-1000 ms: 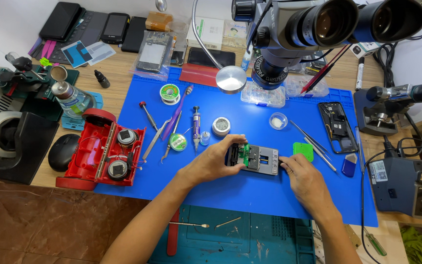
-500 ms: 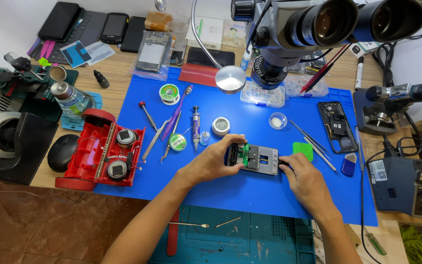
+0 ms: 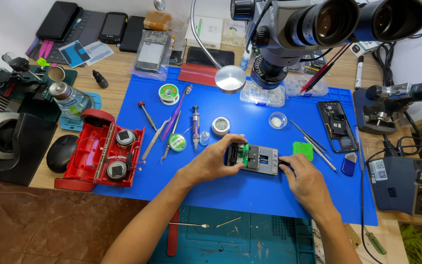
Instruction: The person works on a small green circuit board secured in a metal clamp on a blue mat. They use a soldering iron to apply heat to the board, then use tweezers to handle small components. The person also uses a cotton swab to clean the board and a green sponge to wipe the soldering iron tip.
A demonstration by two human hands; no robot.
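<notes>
From the head view I look down on a wooden worktop [image 3: 123, 63] covered by a blue mat [image 3: 250, 190]. At the middle of the mat sits a grey jig [image 3: 259, 160] with a small green board [image 3: 242, 152] clamped at its left end.

My left hand [image 3: 216, 160] lies over the jig's left end, fingers curled around it and thumb along the near edge, so that grip is closed on the jig. My right hand [image 3: 307, 182] rests on the mat at the jig's right end; its fingertips [image 3: 285, 167] touch a small black knob there, pinched together on it as far as I can see.

Just right of the jig lies a green pad [image 3: 303, 149], with tweezers [image 3: 313, 142] beside it. Further right lies an opened phone [image 3: 339, 126], and near it a blue pick [image 3: 348, 164].

Left of my left hand lie a syringe [image 3: 196, 128], a round tin [image 3: 220, 125], two solder spools [image 3: 169, 93] and thin tools [image 3: 157, 137]. At the mat's left edge sits a red case [image 3: 98, 151] with a black mouse [image 3: 62, 152] beside it.

Above the jig hangs a microscope [image 3: 308, 29]. A soldering station [image 3: 411, 186] stands at the right edge, and several phones [image 3: 113, 27] lie along the far side of the worktop.
</notes>
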